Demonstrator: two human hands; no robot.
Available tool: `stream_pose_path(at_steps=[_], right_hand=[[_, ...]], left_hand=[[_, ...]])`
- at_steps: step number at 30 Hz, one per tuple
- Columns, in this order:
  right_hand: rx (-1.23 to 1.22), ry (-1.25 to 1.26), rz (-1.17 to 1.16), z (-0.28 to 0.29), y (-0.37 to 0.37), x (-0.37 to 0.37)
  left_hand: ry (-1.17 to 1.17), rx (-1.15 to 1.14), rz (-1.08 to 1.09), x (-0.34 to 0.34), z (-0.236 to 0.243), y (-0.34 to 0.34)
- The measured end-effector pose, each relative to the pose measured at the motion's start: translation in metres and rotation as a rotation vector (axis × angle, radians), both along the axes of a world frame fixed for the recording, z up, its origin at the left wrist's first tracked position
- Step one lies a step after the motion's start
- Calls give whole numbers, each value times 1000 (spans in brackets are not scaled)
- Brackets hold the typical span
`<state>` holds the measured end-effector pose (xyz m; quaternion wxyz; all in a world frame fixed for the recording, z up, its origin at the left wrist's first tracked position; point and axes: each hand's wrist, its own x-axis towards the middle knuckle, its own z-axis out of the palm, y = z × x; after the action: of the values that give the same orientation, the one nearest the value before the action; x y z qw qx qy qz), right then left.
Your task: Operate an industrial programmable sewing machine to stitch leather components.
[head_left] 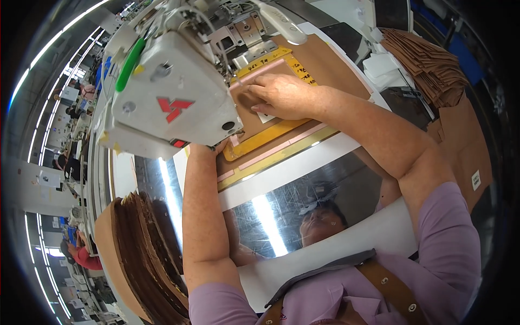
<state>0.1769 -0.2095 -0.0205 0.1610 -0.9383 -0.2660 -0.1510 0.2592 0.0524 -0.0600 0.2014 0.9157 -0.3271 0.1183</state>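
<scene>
Brown panel [248, 123]: under yellow frame [265, 140], right of sewing-machine head [179, 89] | frame's near bar: rising rightward from left hand [219, 147] | right hand [284, 96]: nearer white piece [265, 117], fingers bent over it, grip cannot be told | left hand: part-hidden, grip cannot be told

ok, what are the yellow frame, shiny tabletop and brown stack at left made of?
Yellow frame: probably plastic, semi-gloss; even amber colour, smooth flat bars.
Shiny tabletop: likely polished metal; mirror-like reflections, fine scratches.
Brown stack: leather or a synthetic lookalike, matte outer face; bent layers with ragged edges. Can't tell which from here.
</scene>
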Motion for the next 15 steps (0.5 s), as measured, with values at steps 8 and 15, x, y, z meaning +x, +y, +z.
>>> stream_pose_path(at_steps=[8, 15], right_hand=[[-296, 112, -48, 17, 35, 10], [-217, -23, -87, -13, 39, 20]], left_hand=[[-179, 141, 87, -7, -5, -10], [-24, -4, 58, -19, 4, 16]])
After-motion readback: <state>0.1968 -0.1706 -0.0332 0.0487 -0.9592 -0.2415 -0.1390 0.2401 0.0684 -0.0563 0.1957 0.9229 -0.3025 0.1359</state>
